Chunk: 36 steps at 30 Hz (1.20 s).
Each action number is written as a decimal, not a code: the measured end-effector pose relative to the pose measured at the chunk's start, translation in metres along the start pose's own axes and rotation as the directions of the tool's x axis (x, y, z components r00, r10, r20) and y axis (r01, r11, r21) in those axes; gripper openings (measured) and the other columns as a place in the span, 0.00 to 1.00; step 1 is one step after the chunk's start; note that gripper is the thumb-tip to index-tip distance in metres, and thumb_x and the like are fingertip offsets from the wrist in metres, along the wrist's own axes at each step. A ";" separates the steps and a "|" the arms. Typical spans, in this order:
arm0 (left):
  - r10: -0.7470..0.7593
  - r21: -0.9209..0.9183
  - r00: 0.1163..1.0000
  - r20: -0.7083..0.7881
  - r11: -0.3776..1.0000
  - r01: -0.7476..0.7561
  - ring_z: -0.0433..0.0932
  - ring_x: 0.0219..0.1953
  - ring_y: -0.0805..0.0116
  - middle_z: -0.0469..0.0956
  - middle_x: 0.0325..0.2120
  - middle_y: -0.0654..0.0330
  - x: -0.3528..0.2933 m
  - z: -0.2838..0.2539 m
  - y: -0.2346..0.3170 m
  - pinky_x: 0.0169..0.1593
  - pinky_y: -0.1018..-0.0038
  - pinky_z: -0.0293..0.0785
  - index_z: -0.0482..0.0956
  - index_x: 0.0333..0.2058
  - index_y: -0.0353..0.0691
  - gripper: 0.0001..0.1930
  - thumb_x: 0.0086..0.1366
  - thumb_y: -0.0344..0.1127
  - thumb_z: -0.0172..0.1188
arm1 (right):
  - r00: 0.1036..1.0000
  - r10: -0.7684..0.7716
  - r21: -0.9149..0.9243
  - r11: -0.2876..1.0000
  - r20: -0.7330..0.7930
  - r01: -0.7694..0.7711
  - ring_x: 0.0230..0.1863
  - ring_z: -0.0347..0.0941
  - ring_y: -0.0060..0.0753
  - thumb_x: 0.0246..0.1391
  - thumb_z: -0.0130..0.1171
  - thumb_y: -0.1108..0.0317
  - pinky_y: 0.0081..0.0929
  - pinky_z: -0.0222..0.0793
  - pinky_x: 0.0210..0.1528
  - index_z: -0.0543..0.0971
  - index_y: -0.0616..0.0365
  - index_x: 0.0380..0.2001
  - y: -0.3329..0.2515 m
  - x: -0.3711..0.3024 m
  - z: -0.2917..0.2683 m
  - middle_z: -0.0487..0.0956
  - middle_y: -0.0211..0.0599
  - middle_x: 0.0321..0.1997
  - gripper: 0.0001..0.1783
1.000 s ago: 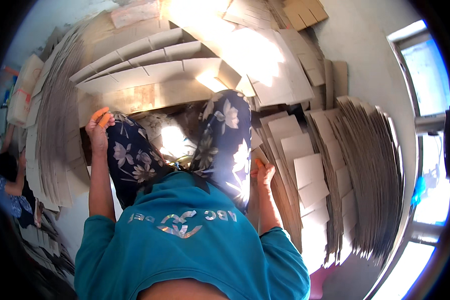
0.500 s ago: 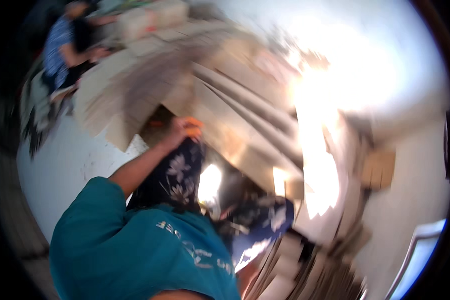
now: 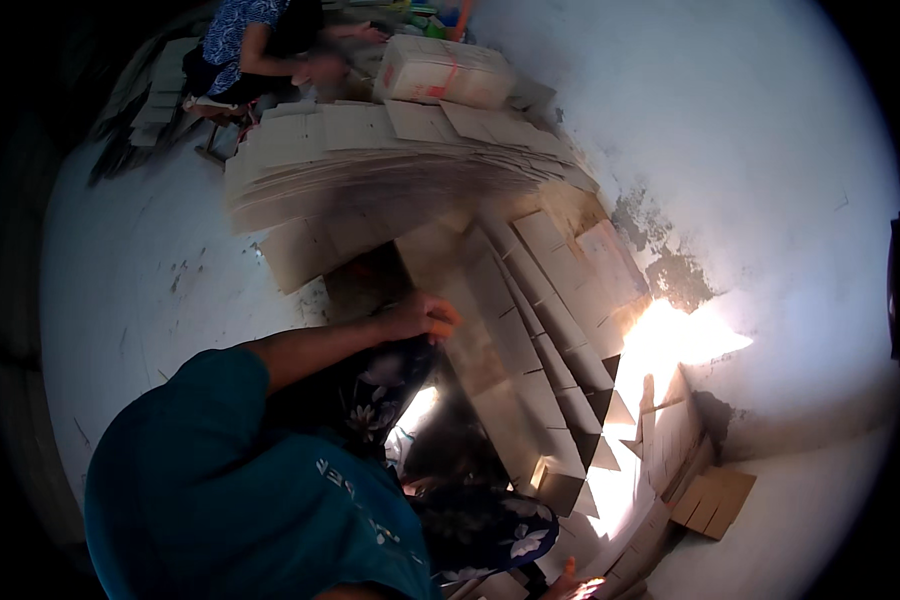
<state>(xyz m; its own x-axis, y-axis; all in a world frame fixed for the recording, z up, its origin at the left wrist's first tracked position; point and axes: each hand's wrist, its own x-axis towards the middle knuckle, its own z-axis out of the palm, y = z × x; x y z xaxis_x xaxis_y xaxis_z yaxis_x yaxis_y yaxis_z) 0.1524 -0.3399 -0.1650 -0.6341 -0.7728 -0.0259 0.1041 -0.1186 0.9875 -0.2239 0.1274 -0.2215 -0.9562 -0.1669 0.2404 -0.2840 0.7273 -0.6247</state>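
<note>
Exposed unevenly. Burned out to white over the cardboard point(image 3: 662, 445) at lower right and onto the wall point(image 3: 770, 200) beyond; bright again between the trouser legs point(image 3: 378, 390) and along the edge of the right hand point(image 3: 570, 582). Dim and bluish over the floor point(image 3: 160, 290); darkly shadowed across the shirt point(image 3: 270, 490). Blurred at the co-worker's hand point(image 3: 320, 68). Bowed toward the rim, black in the corners.

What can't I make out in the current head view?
All in the head view:
- Right grip: cut off by the lower edge; whether it holds anything is unclear.
- Left grip: palm side turned from the camera, hiding anything inside.
- Co-worker: head cut off by the upper edge.
- Sunlit cardboard: surface detail washed out by glare.
</note>
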 end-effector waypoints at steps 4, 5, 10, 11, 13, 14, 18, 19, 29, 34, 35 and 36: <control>0.018 0.035 0.999 0.033 0.999 -0.019 0.75 0.21 0.77 0.79 0.24 0.57 0.005 0.001 -0.001 0.28 0.81 0.71 0.76 0.40 0.29 0.13 0.56 0.28 0.59 | 1.000 0.007 -0.119 0.993 -0.015 -0.009 0.23 0.72 0.34 0.50 0.58 0.62 0.32 0.68 0.25 0.79 0.64 0.36 0.023 0.039 -0.011 0.79 0.42 0.26 0.16; 0.024 0.033 0.999 0.023 0.999 -0.025 0.75 0.21 0.78 0.79 0.24 0.57 0.002 -0.003 -0.002 0.28 0.81 0.71 0.76 0.40 0.28 0.13 0.56 0.27 0.59 | 1.000 -0.003 -0.139 0.990 -0.001 0.003 0.23 0.72 0.35 0.50 0.58 0.62 0.32 0.68 0.25 0.79 0.64 0.36 0.021 0.052 -0.006 0.79 0.43 0.26 0.16; 0.016 0.068 1.000 0.019 0.998 -0.018 0.75 0.21 0.78 0.79 0.24 0.58 0.002 -0.003 -0.003 0.28 0.82 0.71 0.76 0.39 0.28 0.12 0.56 0.28 0.60 | 1.000 -0.018 -0.192 0.981 0.024 0.023 0.25 0.73 0.37 0.50 0.57 0.61 0.33 0.68 0.27 0.79 0.64 0.36 0.033 0.079 -0.001 0.79 0.44 0.27 0.16; 0.014 0.066 1.000 0.019 0.998 -0.015 0.75 0.21 0.77 0.79 0.24 0.58 0.002 -0.003 -0.004 0.28 0.81 0.71 0.76 0.39 0.29 0.13 0.56 0.29 0.60 | 0.999 -0.019 -0.202 0.979 0.029 0.025 0.25 0.73 0.37 0.50 0.57 0.60 0.34 0.69 0.27 0.79 0.64 0.36 0.033 0.080 -0.002 0.79 0.44 0.27 0.16; 0.008 0.058 1.000 0.017 0.998 -0.009 0.76 0.21 0.77 0.79 0.24 0.58 0.003 -0.003 -0.004 0.27 0.81 0.71 0.76 0.40 0.29 0.13 0.56 0.30 0.60 | 0.999 -0.028 -0.218 0.975 0.034 0.035 0.26 0.73 0.38 0.50 0.57 0.60 0.34 0.69 0.28 0.79 0.63 0.36 0.032 0.083 0.002 0.79 0.44 0.28 0.17; 0.005 0.053 1.000 0.016 0.999 -0.006 0.76 0.22 0.77 0.79 0.24 0.58 0.002 -0.002 -0.003 0.28 0.81 0.72 0.76 0.40 0.29 0.13 0.56 0.30 0.60 | 0.999 -0.032 -0.222 0.974 0.037 0.040 0.26 0.73 0.39 0.50 0.57 0.60 0.35 0.69 0.28 0.79 0.63 0.36 0.032 0.083 0.002 0.79 0.44 0.28 0.17; 0.000 0.013 1.000 0.031 1.000 0.000 0.75 0.22 0.77 0.79 0.24 0.58 0.004 0.001 0.001 0.28 0.81 0.72 0.76 0.40 0.28 0.12 0.57 0.27 0.59 | 0.999 -0.036 -0.255 0.966 0.024 0.041 0.27 0.74 0.40 0.50 0.56 0.59 0.36 0.69 0.29 0.79 0.63 0.35 0.038 0.087 -0.009 0.79 0.45 0.29 0.17; -0.004 0.019 0.999 0.033 1.000 0.004 0.75 0.22 0.77 0.79 0.24 0.57 0.003 0.001 0.001 0.28 0.81 0.72 0.76 0.40 0.28 0.13 0.57 0.27 0.59 | 0.999 -0.045 -0.265 0.963 0.024 0.050 0.28 0.74 0.41 0.50 0.56 0.58 0.36 0.69 0.30 0.79 0.63 0.35 0.038 0.087 -0.012 0.79 0.45 0.29 0.18; -0.010 0.016 1.000 0.010 1.000 0.009 0.76 0.24 0.77 0.79 0.27 0.58 -0.001 -0.001 -0.005 0.29 0.81 0.72 0.76 0.42 0.30 0.14 0.57 0.29 0.60 | 0.988 -0.142 -0.307 0.944 -0.064 0.116 0.31 0.74 0.45 0.50 0.54 0.56 0.39 0.70 0.32 0.79 0.62 0.35 0.027 0.105 -0.040 0.79 0.48 0.30 0.19; -0.002 -0.016 1.000 0.029 1.000 0.002 0.73 0.21 0.79 0.78 0.30 0.58 0.004 0.003 -0.004 0.28 0.80 0.70 0.77 0.40 0.30 0.16 0.54 0.33 0.62 | 0.935 -0.234 -0.091 0.972 -0.265 0.217 0.32 0.75 0.46 0.50 0.54 0.55 0.40 0.71 0.34 0.79 0.62 0.36 0.040 0.107 -0.054 0.79 0.48 0.32 0.20; 0.015 -0.023 0.998 0.053 1.000 -0.014 0.72 0.21 0.79 0.78 0.29 0.59 0.006 0.008 -0.001 0.28 0.80 0.70 0.77 0.40 0.30 0.16 0.53 0.33 0.62 | 0.914 -0.214 0.048 0.968 -0.346 0.245 0.32 0.75 0.45 0.50 0.55 0.55 0.39 0.71 0.34 0.79 0.62 0.36 0.059 0.110 -0.061 0.79 0.47 0.33 0.20; 0.020 -0.020 0.999 0.046 1.000 -0.019 0.72 0.21 0.79 0.78 0.28 0.59 0.005 0.007 -0.003 0.28 0.80 0.70 0.77 0.40 0.30 0.16 0.53 0.33 0.62 | 0.924 -0.183 0.005 0.981 -0.334 0.196 0.34 0.75 0.43 0.50 0.55 0.55 0.38 0.71 0.34 0.79 0.62 0.37 0.052 0.116 -0.062 0.79 0.47 0.34 0.20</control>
<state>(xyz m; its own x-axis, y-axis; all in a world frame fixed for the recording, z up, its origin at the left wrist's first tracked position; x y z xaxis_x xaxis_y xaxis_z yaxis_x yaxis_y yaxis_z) 0.1440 -0.3391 -0.1668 -0.6668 -0.7452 0.0013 0.1314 -0.1158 0.9845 -0.3452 0.1872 -0.1808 -0.8083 -0.0651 0.5852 -0.4664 0.6773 -0.5689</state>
